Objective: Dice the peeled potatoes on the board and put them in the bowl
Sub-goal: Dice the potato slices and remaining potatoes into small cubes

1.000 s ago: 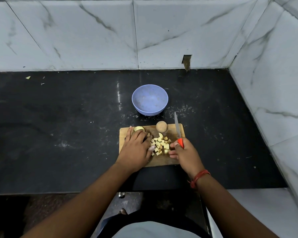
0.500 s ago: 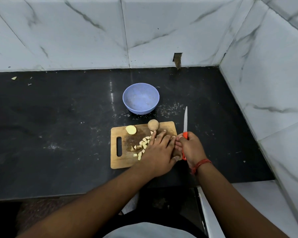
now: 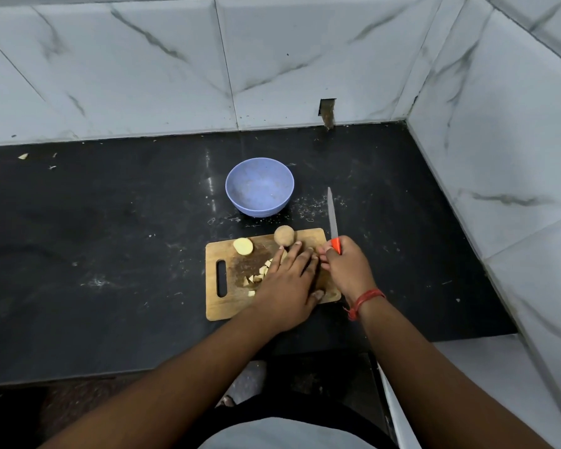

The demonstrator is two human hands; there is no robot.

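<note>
we see left hand [image 3: 285, 283] still flat, fingers spread over pale diced potato cubes [image 3: 260, 274] | right hand [image 3: 345, 270] still gripping orange-handled knife [image 3: 333, 222] | wooden board [image 3: 234, 286] unchanged

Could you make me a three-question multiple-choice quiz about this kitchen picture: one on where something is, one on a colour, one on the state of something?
1. Where is the bowl?
A. On the cutting board
B. On the counter beyond the board
C. In the person's hand

2. What colour is the knife handle?
A. Orange-red
B. Black
C. Green

3. What is in the bowl?
A. Heaped diced potato
B. Water to the brim
C. No potato pieces

Answers:
1. B, it stands on the black counter past the far edge of the cutting board.
2. A, an orange-red handle sticks out of the right hand, which grips it.
3. C, its inside shows bare; the diced pieces lie on the board by the flat left hand.
</note>
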